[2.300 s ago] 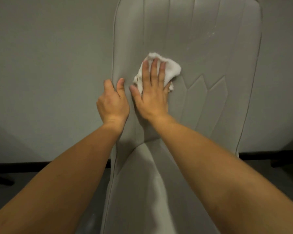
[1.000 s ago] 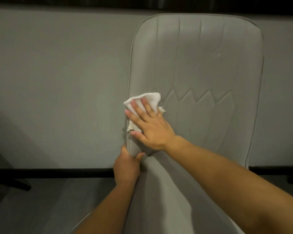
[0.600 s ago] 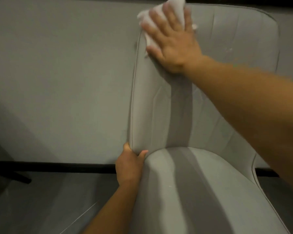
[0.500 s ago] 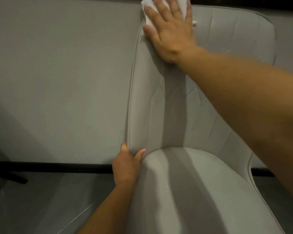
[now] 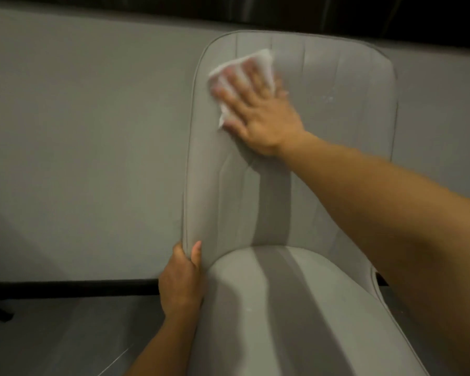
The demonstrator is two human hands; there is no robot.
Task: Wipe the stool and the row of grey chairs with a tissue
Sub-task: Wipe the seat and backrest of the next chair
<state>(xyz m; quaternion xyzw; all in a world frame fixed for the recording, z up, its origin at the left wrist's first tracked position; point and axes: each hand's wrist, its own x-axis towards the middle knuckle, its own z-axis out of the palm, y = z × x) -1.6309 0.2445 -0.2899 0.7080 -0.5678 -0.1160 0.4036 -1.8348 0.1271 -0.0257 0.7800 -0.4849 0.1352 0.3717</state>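
Head view: grey chair point(image 5: 296, 185) faces the camera, backrest upright, long axis running 12 to 6 o'clock. Right hand point(image 5: 258, 115) lies flat on the upper left of the backrest, fingers point(image 5: 236, 85) straight and spread, pressing the tissue point(image 5: 258, 61) against the fabric. Tissue sits under and past the fingertips, toward 11 o'clock from the palm, near the top edge. Left hand point(image 5: 182, 278) grips the backrest's left edge low down, at the seat junction, thumb in front, fingers curled behind the edge.

Key relation: most of the backrest lies at 3 and 6 o'clock from the tissue. Pale specks point(image 5: 326, 97) mark the fabric at 3 o'clock from the right hand, likely next to wipe. The right hand is the nearer one.

Hard to tell: fingertips and tissue are motion-blurred; tissue's folds unclear. Right forearm hides the lower right backrest and part of the seat. Stool and other chairs not in view. Chair legs cut off.
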